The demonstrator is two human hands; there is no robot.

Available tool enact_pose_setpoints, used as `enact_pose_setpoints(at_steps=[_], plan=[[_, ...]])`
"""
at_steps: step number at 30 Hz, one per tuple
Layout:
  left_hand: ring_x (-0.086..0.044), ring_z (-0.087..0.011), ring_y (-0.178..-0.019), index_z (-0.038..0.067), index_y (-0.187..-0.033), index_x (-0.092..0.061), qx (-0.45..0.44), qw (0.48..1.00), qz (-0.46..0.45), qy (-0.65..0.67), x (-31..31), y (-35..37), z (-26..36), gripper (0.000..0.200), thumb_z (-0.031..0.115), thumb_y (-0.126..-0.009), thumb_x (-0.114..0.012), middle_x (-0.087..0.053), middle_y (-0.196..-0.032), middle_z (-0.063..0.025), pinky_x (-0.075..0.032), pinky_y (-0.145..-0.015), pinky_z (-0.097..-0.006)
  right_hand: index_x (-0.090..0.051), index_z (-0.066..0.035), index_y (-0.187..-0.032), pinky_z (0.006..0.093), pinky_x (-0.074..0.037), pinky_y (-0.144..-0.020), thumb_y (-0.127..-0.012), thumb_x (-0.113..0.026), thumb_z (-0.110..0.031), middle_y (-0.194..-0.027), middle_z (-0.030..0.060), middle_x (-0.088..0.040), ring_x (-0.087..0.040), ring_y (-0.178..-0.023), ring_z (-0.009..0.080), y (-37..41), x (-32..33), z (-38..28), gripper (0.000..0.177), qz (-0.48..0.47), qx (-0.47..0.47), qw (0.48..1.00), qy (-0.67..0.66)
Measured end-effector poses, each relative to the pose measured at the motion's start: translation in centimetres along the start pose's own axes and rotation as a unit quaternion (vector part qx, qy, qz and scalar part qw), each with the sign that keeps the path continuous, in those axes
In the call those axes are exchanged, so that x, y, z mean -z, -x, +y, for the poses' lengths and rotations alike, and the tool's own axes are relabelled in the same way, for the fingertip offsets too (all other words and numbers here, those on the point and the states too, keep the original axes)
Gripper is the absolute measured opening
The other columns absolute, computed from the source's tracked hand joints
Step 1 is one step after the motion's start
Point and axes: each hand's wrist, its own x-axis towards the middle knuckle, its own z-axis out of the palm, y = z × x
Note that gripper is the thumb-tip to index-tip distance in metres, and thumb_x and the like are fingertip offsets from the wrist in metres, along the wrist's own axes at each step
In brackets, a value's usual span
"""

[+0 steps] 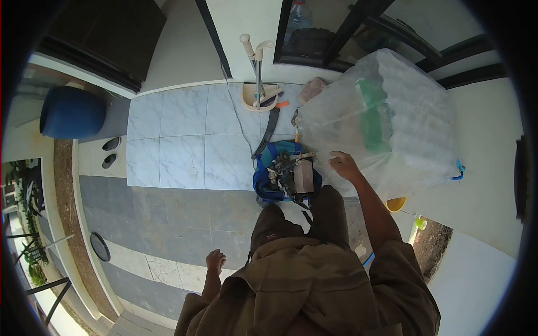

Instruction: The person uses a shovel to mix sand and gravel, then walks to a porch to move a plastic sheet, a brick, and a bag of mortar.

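My right hand [343,164] reaches out over the near left side of a large bundle wrapped in clear plastic [414,106], its fingers bent and somewhat apart, with nothing visible in them. Just left of that hand, a blue bag [261,182] stands on the floor in front of my knees. On top of the bag lie a tangle of dark tools or fittings [284,171] and a grey-brown block [304,176]. My left hand [216,260] hangs low at my side above the floor, fingers curled in and nothing showing in them.
A long-handled dustpan [246,103] stands by the wall, with a dark strip [270,130] and a cable [238,115] on the tiles near it. A yellow bowl [395,204] sits at right. Farther left are a blue barrel [73,113], slippers [111,144] and a round dark lid [100,246].
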Motion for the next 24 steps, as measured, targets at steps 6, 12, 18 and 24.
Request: enact_pose_setpoints(at_steps=[6,12,18,24], plan=[[-0.029,-0.0085,-0.043,0.016,-0.060,-0.034,0.075,0.988,-0.010,-0.132,8.9,2.0,-2.1,0.030,0.008,-0.085,-0.050,-0.028,-0.054,0.0040,-0.023,-0.040,-0.0251,-0.056,0.002,-0.116,0.0294,-0.049,-0.057,-0.084,-0.063,-0.012,-0.078,0.0095,-0.064,-0.062,-0.065,0.0177,-2.7,-3.0,3.1,0.036,0.009,-0.026,0.992,-0.127],[-0.032,-0.0099,-0.043,0.014,-0.061,-0.037,0.009,0.958,0.063,-0.280,13.8,-1.1,17.7,0.028,0.007,-0.084,-0.050,-0.033,-0.055,0.0026,-0.023,-0.038,-0.0254,-0.054,-0.002,-0.121,0.0363,-0.055,-0.058,-0.082,-0.062,-0.016,-0.083,0.0151,-0.065,-0.065,-0.069,0.0248,19.7,-4.7,24.2,0.042,0.122,-0.407,0.883,-0.199],[-0.042,-0.0060,-0.051,0.015,-0.075,-0.049,-0.209,0.878,0.005,-0.430,-16.6,-1.7,33.1,0.011,0.019,-0.085,-0.053,-0.045,-0.065,0.0037,-0.030,-0.044,-0.0208,-0.061,-0.001,-0.097,0.0431,-0.056,-0.055,-0.083,-0.060,-0.012,-0.079,0.0132,-0.063,-0.066,-0.064,0.0284,50.4,-19.6,28.7,0.018,0.066,-0.682,0.649,-0.332],[-0.046,-0.0047,-0.058,0.000,-0.097,-0.059,-0.306,0.791,-0.308,-0.431,-51.6,10.8,17.5,0.021,0.019,-0.090,-0.057,-0.050,-0.070,0.0019,-0.036,-0.049,-0.0184,-0.069,-0.008,-0.092,0.0410,-0.055,-0.075,-0.085,-0.058,-0.030,-0.093,0.0075,-0.068,-0.066,-0.090,0.0232,49.6,-28.2,33.2,0.025,-0.069,-0.371,0.926,-0.023]])
